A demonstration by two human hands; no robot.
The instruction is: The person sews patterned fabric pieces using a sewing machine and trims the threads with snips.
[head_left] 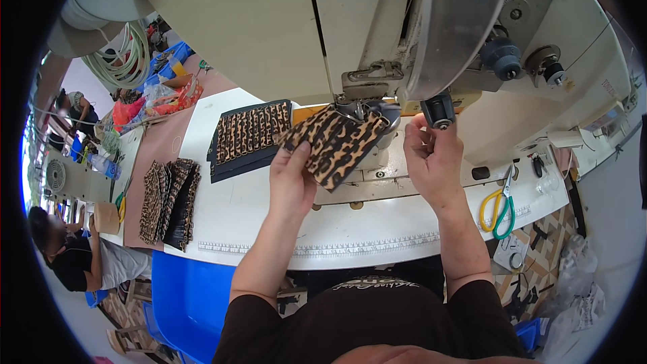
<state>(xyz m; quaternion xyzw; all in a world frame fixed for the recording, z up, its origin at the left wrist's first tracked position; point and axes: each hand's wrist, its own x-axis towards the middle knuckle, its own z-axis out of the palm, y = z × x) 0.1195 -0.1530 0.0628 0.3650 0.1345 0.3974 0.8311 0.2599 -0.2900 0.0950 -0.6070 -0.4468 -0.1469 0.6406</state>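
My left hand [293,178] grips the near left edge of a leopard-print fabric piece [342,148], thumb on top. The piece lies tilted, its far edge under the presser-foot area of a large cream sewing machine [249,20]. To its right, my right hand [435,165] is raised with fingers curled together, just below a black cylindrical machine part [439,109]. Whatever those fingers may hold is hidden. Beyond my left hand, a leopard-print panel [253,131] rests on stacked dark sheets [226,172].
A pile of leopard-print pieces [168,202] lies at the left. Yellow-and-green-handled scissors [499,212] lie at the right, near a printed ruler strip [377,244]. A blue bin [189,303] stands below the table's left edge. Another person [87,249] sits at far left.
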